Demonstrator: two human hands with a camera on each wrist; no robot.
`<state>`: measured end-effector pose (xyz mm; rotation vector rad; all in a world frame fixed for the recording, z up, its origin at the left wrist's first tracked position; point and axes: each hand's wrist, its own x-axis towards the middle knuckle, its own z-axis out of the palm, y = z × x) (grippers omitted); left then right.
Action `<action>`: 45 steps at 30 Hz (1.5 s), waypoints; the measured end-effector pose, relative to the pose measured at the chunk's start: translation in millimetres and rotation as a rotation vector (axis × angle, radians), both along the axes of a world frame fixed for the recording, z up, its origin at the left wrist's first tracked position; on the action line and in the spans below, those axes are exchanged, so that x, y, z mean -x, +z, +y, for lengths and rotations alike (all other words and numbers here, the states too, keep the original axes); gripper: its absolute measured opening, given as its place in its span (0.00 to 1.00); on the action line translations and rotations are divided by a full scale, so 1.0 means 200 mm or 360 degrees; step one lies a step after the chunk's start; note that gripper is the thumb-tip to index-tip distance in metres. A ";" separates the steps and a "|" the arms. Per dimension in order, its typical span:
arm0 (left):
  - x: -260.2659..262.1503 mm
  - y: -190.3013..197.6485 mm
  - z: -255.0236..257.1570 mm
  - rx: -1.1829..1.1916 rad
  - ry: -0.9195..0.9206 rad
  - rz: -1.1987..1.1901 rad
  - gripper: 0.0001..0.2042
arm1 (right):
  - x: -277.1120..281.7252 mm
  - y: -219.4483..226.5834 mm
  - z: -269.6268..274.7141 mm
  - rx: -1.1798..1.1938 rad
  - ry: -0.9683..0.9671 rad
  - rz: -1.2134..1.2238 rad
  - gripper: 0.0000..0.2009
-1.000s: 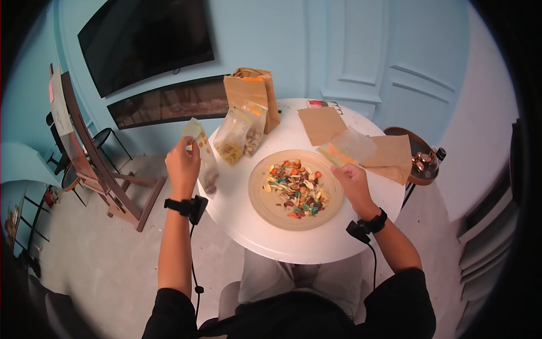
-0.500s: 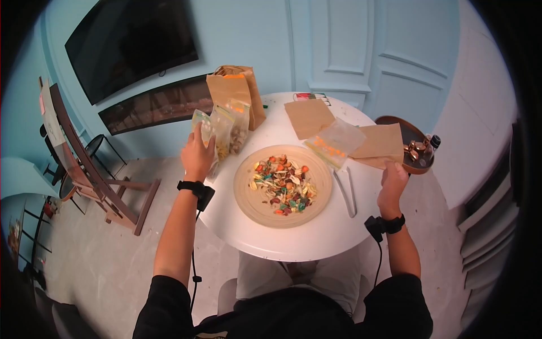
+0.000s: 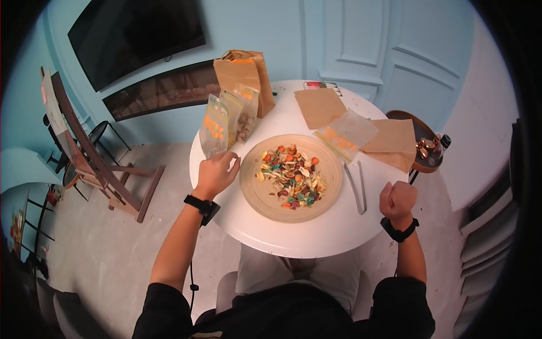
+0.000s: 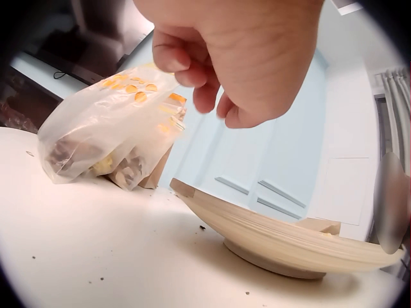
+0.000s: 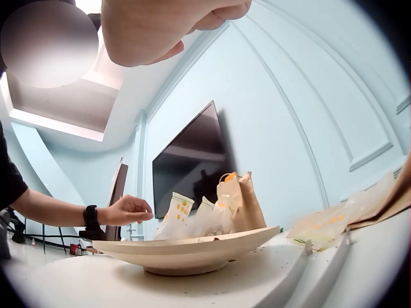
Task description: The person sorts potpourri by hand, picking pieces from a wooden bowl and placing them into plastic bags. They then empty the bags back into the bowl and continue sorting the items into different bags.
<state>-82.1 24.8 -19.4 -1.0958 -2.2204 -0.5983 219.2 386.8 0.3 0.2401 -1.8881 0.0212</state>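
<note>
My left hand (image 3: 217,172) is just in front of a clear zip bag with orange print (image 3: 214,127), at the left of the white round table. Its fingers are loosely bent with nothing between them, and in the left wrist view they hang beside the bag's top. The bag stands upright before two similar bags, a middle one (image 3: 232,104) and a rear one (image 3: 247,116). Over the table's right edge, my right hand (image 3: 398,200) is empty, its fingers loosely curled in. Between the hands lies a wide, shallow wooden plate (image 3: 254,198) with colourful dried potpourri (image 3: 293,175).
Metal tongs (image 3: 357,189) lie right of the plate. Behind them are an emptied-looking clear bag (image 3: 347,135) and flat brown paper pieces (image 3: 319,107). A brown paper bag (image 3: 243,73) stands at the back left. A side table (image 3: 403,116) with a bottle is beyond the right edge.
The left hand set the zip bag upright beside the others, let it go and drew back toward me. The right hand moved away from the plate, uncovering the tongs, to the table's right edge.
</note>
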 end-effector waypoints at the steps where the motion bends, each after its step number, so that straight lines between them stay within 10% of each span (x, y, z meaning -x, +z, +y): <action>1: 0.00 -0.02 -0.01 0.0052 -0.0045 0.0001 0.05 | 0.00 0.02 -0.03 -0.0041 0.0030 -0.0020 0.22; 13: 0.11 -0.35 -0.25 0.0505 0.0309 -0.0571 0.18 | 0.37 0.08 -0.28 -0.0571 -0.0025 -0.0611 0.16; 23: 0.18 -0.33 -0.25 0.0518 -0.0115 -0.0573 0.11 | 0.48 0.05 -0.37 -0.0315 0.0357 -0.1787 0.03; 45: 0.13 -0.28 -0.28 0.1013 -0.0149 -0.0669 0.32 | 0.50 0.07 -0.33 -0.0128 0.0256 -0.1607 0.04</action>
